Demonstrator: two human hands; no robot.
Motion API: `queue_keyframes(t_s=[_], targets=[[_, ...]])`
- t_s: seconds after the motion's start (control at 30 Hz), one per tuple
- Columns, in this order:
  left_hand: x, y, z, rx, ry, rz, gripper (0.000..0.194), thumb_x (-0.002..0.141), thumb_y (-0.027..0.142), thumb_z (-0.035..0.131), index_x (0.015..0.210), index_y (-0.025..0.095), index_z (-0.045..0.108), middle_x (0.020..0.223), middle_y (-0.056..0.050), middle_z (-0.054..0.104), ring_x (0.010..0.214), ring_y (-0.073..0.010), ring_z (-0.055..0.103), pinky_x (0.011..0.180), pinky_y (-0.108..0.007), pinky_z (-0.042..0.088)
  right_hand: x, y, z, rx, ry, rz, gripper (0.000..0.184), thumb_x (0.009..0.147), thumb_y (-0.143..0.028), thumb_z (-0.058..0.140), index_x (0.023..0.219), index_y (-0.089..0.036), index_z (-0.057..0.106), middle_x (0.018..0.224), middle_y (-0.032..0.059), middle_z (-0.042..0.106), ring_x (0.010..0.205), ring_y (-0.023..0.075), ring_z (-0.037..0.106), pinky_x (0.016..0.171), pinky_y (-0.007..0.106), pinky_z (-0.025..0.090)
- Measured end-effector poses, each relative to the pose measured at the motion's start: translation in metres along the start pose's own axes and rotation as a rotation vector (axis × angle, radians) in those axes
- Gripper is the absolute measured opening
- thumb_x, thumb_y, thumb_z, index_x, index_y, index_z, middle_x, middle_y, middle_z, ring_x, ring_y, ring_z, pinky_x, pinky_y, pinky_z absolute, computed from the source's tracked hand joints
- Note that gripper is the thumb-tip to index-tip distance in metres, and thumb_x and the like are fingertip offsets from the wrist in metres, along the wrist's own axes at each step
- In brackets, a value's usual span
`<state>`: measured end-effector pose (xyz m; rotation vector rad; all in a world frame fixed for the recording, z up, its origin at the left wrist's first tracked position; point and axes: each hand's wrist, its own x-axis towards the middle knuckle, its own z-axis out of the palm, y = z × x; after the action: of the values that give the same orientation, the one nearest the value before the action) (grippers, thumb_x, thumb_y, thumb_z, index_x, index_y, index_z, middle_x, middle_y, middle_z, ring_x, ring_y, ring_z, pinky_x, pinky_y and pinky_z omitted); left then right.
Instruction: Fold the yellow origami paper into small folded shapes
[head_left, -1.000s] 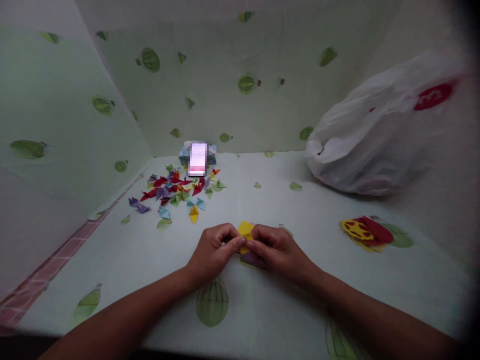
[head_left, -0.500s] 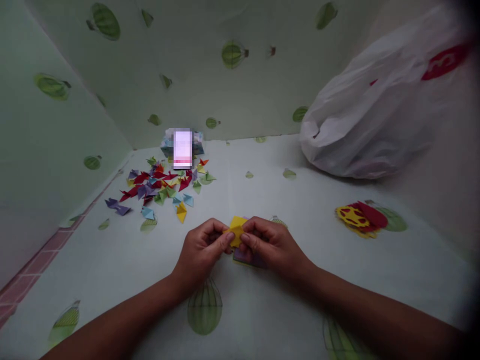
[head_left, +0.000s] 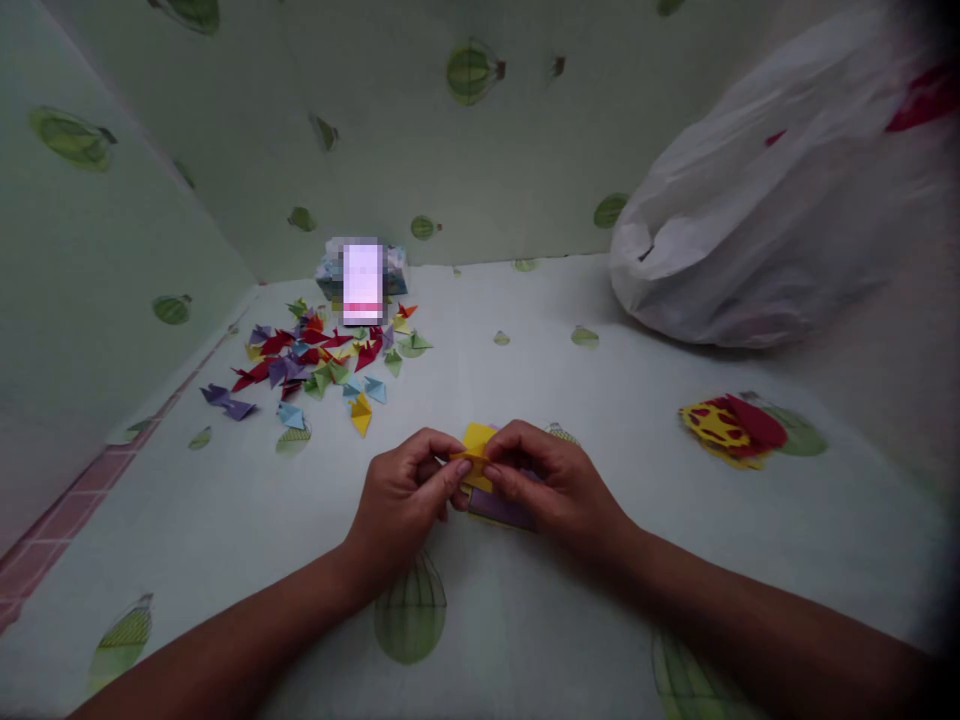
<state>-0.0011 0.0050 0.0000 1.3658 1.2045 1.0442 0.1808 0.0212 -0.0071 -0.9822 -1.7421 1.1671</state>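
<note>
Between my two hands is a small piece of folded yellow origami paper (head_left: 478,440), held just above the table. My left hand (head_left: 409,500) pinches its left side with thumb and fingers. On the other side, my right hand (head_left: 559,490) grips the paper's right edge, fingers curled. Beneath the right hand lies a purple stack of paper squares (head_left: 501,508) with a yellowish edge, partly covered by the fingers. The exact folds of the yellow paper are hard to make out.
A pile of colourful folded paper birds (head_left: 322,365) spreads at the back left, before a bright phone (head_left: 363,282) leaning on a box (head_left: 396,268). At the back right sits a white plastic bag (head_left: 720,240). Yellow and red cut-out shapes (head_left: 720,428) lie on the right.
The yellow paper's lower part now tilts up and shows a crease between my thumbs. Both hands stay in nearly the same place, while the whole view has shifted slightly.
</note>
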Motion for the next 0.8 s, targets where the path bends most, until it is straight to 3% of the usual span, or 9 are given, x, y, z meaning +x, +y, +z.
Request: queue_keyframes(t_s=[0.17,0.4,0.53,0.8], targets=[[-0.0007,-0.001,-0.0001,-0.082,0.02,0.074,0.014,0.082,0.018,0.066,0.094,0.019,0.061,0.072,0.001,0.066,0.058,-0.0115,0.065,0.048,-0.019,0.05,0.0008,-0.0028,0.0001,-0.034,0.024,-0.068,0.005,0.086,-0.017,0.059,0.084,-0.02,0.062,0.082,0.0015,0.064,0.07,0.0138,0.058,0.065,0.027,0.045],[0.0011,-0.0017,-0.0034,0.015,0.014,0.115,0.008,0.082,0.013,0.061,0.086,0.017,0.064,0.065,0.001,0.066,0.056,-0.0097,0.061,0.049,-0.018,0.048,0.0,-0.0032,-0.0027,-0.081,0.004,-0.132,0.019,0.095,-0.022,0.05,0.085,-0.02,0.065,0.077,0.0022,0.062,0.071,0.0146,0.059,0.067,0.029,0.046],[0.0012,-0.0007,-0.0037,0.037,0.006,0.139,0.011,0.08,0.009,0.058,0.083,0.018,0.065,0.066,0.002,0.067,0.054,-0.0078,0.057,0.051,-0.017,0.047,-0.0015,-0.0029,-0.0011,-0.021,0.044,-0.052,0.005,0.089,-0.018,0.058,0.091,-0.02,0.062,0.081,0.0013,0.062,0.072,0.0138,0.058,0.067,0.028,0.046],[0.0004,0.0004,-0.0036,0.08,0.011,0.159,0.013,0.08,0.008,0.058,0.081,0.019,0.065,0.068,0.003,0.066,0.053,-0.0071,0.056,0.052,-0.018,0.045,-0.0002,-0.0009,0.0018,0.302,-0.014,0.149,0.008,0.086,-0.024,0.06,0.093,-0.02,0.057,0.077,-0.0008,0.058,0.066,0.0114,0.055,0.06,0.025,0.045]])
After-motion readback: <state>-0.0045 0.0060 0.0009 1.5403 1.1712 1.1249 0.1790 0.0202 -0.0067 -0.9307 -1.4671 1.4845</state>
